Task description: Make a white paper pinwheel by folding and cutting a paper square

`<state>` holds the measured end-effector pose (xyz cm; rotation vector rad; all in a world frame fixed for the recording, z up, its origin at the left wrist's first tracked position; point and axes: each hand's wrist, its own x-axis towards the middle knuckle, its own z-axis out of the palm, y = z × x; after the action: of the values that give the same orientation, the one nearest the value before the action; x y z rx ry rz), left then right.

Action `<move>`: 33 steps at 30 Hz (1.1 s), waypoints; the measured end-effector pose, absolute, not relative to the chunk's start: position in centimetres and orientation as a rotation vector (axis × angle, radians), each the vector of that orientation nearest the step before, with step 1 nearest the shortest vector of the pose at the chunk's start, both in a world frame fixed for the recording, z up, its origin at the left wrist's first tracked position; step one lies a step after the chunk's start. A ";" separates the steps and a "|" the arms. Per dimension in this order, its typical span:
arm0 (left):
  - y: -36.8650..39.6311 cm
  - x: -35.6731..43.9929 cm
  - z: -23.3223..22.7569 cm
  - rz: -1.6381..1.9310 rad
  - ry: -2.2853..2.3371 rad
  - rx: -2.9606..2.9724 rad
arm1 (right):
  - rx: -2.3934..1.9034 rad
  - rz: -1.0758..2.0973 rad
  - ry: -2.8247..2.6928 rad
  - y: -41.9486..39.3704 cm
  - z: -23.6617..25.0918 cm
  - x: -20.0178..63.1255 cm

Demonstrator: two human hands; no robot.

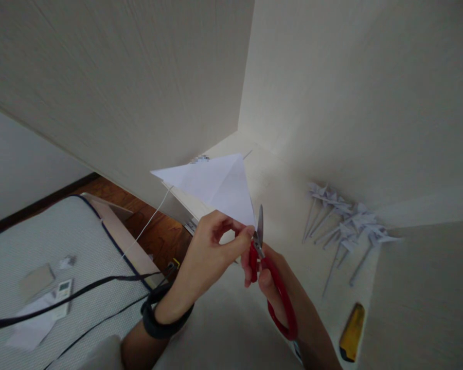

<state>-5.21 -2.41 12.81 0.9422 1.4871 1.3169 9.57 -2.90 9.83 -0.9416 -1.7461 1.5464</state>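
A folded sheet of white paper point(216, 182), pointed at its left end, is pinched at its lower right corner by my left hand point(216, 252). In my right hand point(278, 288) is a pair of scissors point(281, 303) with red handles. Their blades stand parted at the paper's lower right edge, close to my left fingertips. Whether the blades have cut into the paper cannot be made out. A dark band circles my left wrist.
Several white paper pinwheel-like pieces on sticks point(343, 216) lie on the white surface at right. Nearer me is a yellow and black tool point(352, 333). On the mattress point(96, 246) at left rest a white remote point(64, 295) and papers point(33, 321). Black straps cross the lower left; pale walls rise behind.
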 end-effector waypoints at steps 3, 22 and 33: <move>-2.5 -5.2 12.8 1.326 1.478 0.937 | -0.952 1.491 -1.766 -2.9 10.0 9.5; -2.4 -5.1 13.1 1.338 1.458 0.876 | -0.998 1.557 -1.776 -2.8 9.7 9.2; -2.6 -5.2 13.1 1.330 1.413 0.843 | -0.959 1.540 -1.763 -3.2 9.8 9.4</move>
<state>-5.21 -2.60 13.15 0.8429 1.4131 1.3302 9.36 -3.16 9.85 -0.9589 -1.7633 1.5399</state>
